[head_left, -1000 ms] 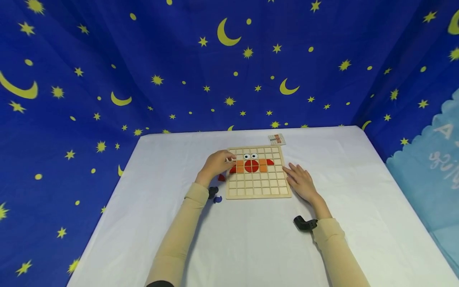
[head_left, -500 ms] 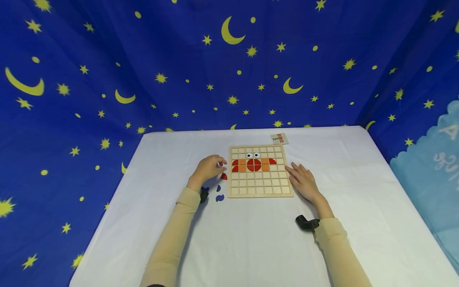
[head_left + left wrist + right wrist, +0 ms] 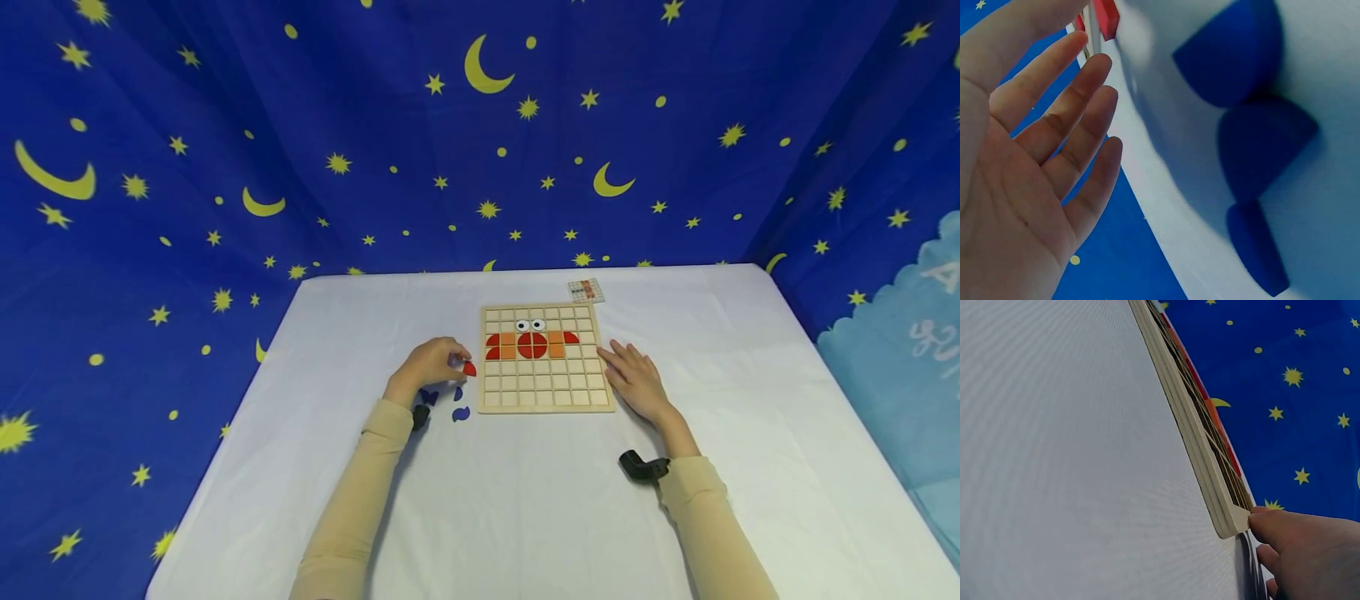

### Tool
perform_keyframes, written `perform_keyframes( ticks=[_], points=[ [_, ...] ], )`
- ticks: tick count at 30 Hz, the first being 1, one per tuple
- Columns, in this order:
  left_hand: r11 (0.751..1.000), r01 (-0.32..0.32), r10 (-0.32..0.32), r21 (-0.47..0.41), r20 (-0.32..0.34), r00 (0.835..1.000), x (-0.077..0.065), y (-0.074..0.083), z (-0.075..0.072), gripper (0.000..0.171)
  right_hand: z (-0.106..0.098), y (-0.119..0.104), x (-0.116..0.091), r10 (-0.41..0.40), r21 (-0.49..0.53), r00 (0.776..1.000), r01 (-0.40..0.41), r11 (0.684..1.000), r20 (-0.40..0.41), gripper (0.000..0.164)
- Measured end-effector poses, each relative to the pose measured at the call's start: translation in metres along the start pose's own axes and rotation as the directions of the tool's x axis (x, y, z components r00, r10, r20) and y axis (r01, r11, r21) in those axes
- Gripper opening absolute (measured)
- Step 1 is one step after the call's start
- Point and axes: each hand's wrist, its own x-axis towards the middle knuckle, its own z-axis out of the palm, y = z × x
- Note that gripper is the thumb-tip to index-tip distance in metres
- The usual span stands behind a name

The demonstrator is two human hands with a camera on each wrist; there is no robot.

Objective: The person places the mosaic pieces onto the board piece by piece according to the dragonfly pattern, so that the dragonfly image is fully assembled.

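While my left hand (image 3: 432,364) sits off the nine o'clock side of the gridded wooden board (image 3: 546,409), its thumb and index fingertips are at a loose red piece (image 3: 470,369), which lies just outside the frame; whether they pinch it or only touch it, I cannot tell. Its other fingers spread loosely apart in the wrist view. My right hand (image 3: 636,383) rests at the board's three-to-four o'clock edge, fingers extended and holding nothing, one digit touching the wooden rim. On the board, a red circle (image 3: 532,345) made of quarters lies a little toward ten o'clock from the middle, with a pair of white eye pieces (image 3: 530,326) at twelve o'clock from it. Orange blocks (image 3: 507,345) flank it at nine and three; beyond the nine o'clock block are two red corner pieces (image 3: 492,353), and beyond the other is one red corner piece (image 3: 572,337). Off the board toward eight o'clock, dark blue pieces (image 3: 461,414) lie on the white-covered surface (image 3: 517,500), and some touch each other. A small pattern card (image 3: 586,291) lies just past the board's one o'clock corner.
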Motion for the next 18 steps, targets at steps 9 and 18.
perform_keyframes(
  ticks=[9,18],
  points=[
    [0.998,0.056,-0.056,-0.005,0.016,0.998,0.0026,-0.0002,0.0045,0.031,0.0003,0.0008,0.0000,0.003,-0.001,1.000,-0.003,1.000,-0.004,0.046],
    [0.997,0.070,-0.071,0.022,0.018,0.997,0.0060,0.0015,0.0069,0.027,0.0011,0.0008,0.0004,-0.010,-0.003,1.000,0.010,1.000,-0.007,0.047]
  ],
)
